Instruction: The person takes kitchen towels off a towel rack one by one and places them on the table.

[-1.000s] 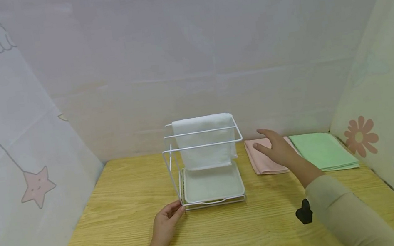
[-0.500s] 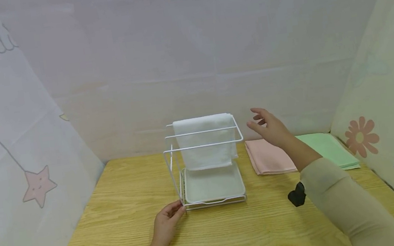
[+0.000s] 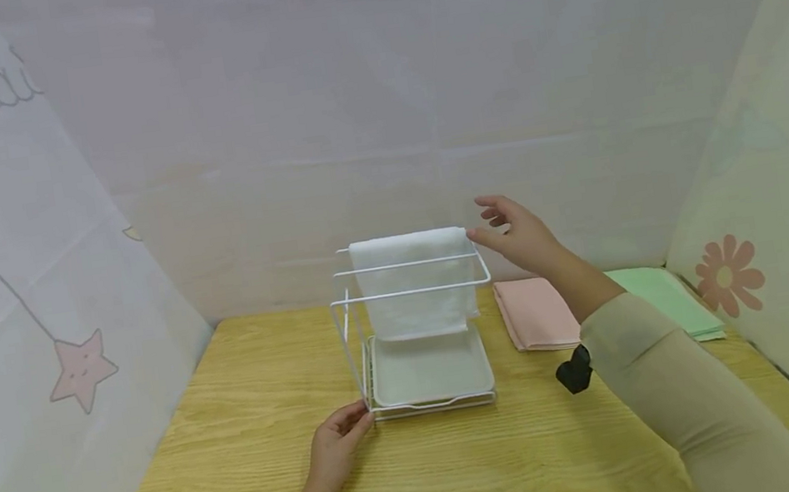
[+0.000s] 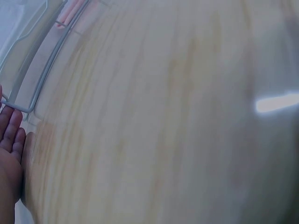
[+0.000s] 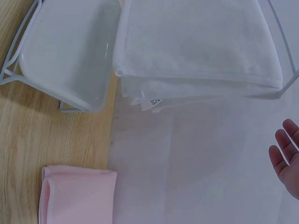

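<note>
A white wire towel rack (image 3: 412, 291) stands on the wooden table, with a white towel (image 3: 414, 310) folded over its rear bar. A pale tray (image 3: 430, 369) sits in its base. At the front left corner, my left hand (image 3: 335, 448) grips the base wire between thumb and fingers; the left wrist view shows the fingers (image 4: 11, 130) at that wire. Up beside the rack's right end is my right hand (image 3: 522, 236), fingers spread loosely and holding nothing. In the right wrist view, its fingertips (image 5: 282, 144) are apart from the towel and wire.
A folded pink towel (image 3: 535, 319) lies on the table right of the rack. Beyond it lies a folded green towel (image 3: 667, 300), partly behind the right forearm. Printed cloth walls stand behind and on both sides. A black object (image 3: 574, 370) is attached near the right sleeve.
My right hand has risen from above the pink towel and moved left to the rack's upper right corner. The left hand keeps its place at the base.
</note>
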`<state>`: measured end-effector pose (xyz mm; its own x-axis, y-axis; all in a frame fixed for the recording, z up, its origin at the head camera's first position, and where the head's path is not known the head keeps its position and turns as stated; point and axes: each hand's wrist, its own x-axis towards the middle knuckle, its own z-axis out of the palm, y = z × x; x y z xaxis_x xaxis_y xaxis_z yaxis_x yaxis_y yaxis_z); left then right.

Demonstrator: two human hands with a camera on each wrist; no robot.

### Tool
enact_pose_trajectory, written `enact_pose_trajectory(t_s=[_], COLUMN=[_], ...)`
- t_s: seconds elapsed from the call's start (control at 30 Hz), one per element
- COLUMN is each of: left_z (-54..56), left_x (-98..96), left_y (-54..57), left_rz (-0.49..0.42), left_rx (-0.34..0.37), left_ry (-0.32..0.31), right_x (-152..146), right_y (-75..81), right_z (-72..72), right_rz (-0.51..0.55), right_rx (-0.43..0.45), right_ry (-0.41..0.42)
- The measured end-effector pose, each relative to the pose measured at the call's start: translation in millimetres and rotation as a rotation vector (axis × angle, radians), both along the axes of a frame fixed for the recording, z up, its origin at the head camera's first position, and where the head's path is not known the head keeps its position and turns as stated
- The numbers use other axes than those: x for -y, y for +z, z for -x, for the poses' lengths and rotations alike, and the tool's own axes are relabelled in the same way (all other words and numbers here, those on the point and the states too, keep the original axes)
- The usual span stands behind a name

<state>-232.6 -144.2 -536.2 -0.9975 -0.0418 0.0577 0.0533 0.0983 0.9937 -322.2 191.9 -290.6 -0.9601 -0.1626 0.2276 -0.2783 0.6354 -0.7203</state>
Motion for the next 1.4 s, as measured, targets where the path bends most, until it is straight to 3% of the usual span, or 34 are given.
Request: enact_pose_trajectory(t_s=[0.63,1.17,1.4], left_z=[-0.2,0.9,-1.9], left_x=[-3.5,-5.3,-7.1], left_y=[-3.2,-3.8,-0.9], left_rz=[0.006,-0.017,0.001], left_rx=[0.002,0.006,-0.008], left_ry=[-0.014,-0.026,-0.040], right_x=[47,81,88], right_y=[23.9,30.4,25.6], right_z=[14.6,27.4,34.1], right_rz=[-0.059,-0.220,-0.247], right_rx=[-0.002,-0.002,0.055], right_ry=[0.072,0.151,0.167])
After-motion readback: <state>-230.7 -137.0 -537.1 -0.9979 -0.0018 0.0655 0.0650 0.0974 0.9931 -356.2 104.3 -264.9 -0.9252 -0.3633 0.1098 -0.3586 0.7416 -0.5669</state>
